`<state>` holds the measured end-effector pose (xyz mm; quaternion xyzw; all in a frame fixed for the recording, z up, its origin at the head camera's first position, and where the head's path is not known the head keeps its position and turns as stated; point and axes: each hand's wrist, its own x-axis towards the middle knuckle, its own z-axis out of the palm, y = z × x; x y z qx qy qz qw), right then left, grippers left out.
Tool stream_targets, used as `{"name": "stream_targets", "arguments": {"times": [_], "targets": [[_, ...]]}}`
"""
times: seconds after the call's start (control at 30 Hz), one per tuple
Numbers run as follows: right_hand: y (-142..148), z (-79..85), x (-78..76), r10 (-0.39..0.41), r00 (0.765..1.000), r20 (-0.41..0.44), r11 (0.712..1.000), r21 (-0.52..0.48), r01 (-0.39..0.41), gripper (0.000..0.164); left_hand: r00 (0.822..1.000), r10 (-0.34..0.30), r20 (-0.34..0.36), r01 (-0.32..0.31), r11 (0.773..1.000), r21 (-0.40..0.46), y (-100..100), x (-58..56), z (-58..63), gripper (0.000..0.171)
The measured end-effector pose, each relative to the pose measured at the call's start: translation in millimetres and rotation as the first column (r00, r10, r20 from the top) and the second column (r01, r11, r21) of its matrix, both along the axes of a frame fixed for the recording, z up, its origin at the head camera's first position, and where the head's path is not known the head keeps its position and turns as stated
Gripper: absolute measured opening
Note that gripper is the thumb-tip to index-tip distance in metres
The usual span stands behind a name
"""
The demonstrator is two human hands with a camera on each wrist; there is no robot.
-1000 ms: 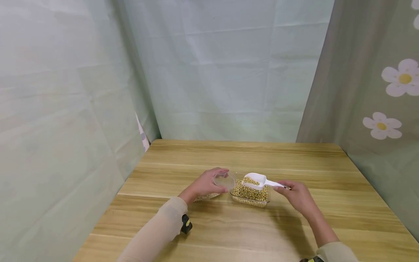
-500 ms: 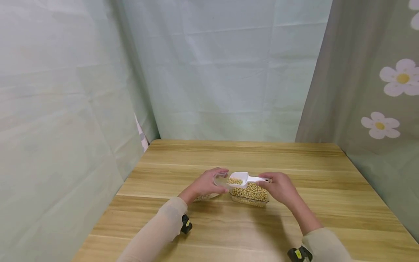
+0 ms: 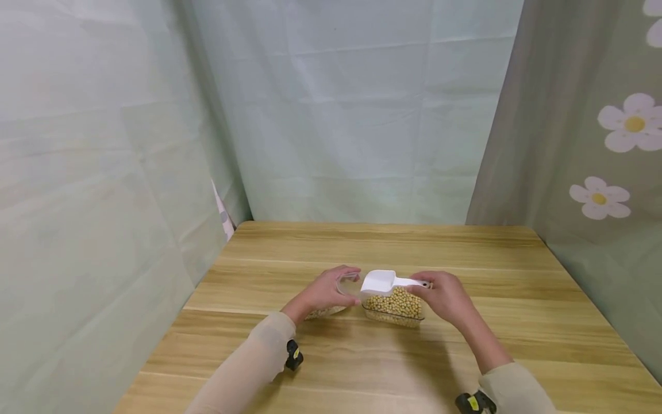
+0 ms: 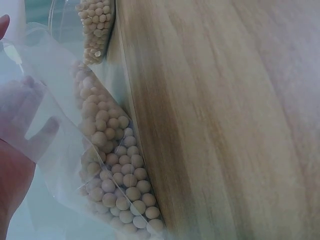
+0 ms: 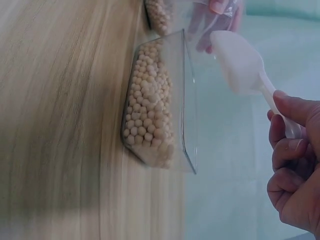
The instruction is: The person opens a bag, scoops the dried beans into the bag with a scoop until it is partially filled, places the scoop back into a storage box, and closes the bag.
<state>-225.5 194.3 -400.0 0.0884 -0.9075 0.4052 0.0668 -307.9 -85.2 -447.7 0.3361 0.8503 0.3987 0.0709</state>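
Note:
My right hand [image 3: 446, 296] grips the handle of a white plastic scoop [image 3: 379, 282]. The scoop is tipped over, its underside showing and its lip at the mouth of a clear plastic bag [image 4: 65, 117]. My left hand [image 3: 327, 288] holds that bag's mouth apart, with fingers showing through the film in the left wrist view. Pale yellow soybeans [image 4: 120, 175] fill the bag's lower part, which rests on the table. Beneath the scoop stands a clear rectangular container [image 5: 186, 107] of soybeans [image 5: 147, 112]. Whether beans are left in the scoop is hidden.
The wooden table [image 3: 320, 247] runs back to a pale green cloth [image 3: 362, 132]. More cloth hangs at both sides, with white flowers [image 3: 600, 198] on the right one. The container stands close to the bag's right side.
My right hand has carried the bean-loaded scoop left from above the container to the bag's mouth, then turned it over. My left hand has stayed at the bag.

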Motion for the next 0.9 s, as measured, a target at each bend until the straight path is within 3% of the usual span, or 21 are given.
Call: {"name": "stream_targets", "arguments": {"times": [0.23, 0.47, 0.9], "targets": [[22, -9.6, 4.0, -0.043, 0.999, -0.021, 0.999, -0.032, 0.043, 0.032, 1.000, -0.011, 0.009, 0.010, 0.999, 0.030, 0, 1.5, -1.2, 0.073], [40, -27.5, 10.8, -0.075, 0.997, 0.010, 0.997, -0.022, 0.076, 0.027, 1.000, 0.003, 0.001, -0.003, 1.000, -0.005, -1, 1.7, 0.9, 0.074], [23, -34.1, 11.1, -0.072, 0.997, 0.002, 0.980, 0.188, 0.070, 0.021, 1.000, 0.012, 0.009, -0.011, 1.000, -0.026, -3, -0.2, -0.4, 0.075]]}}
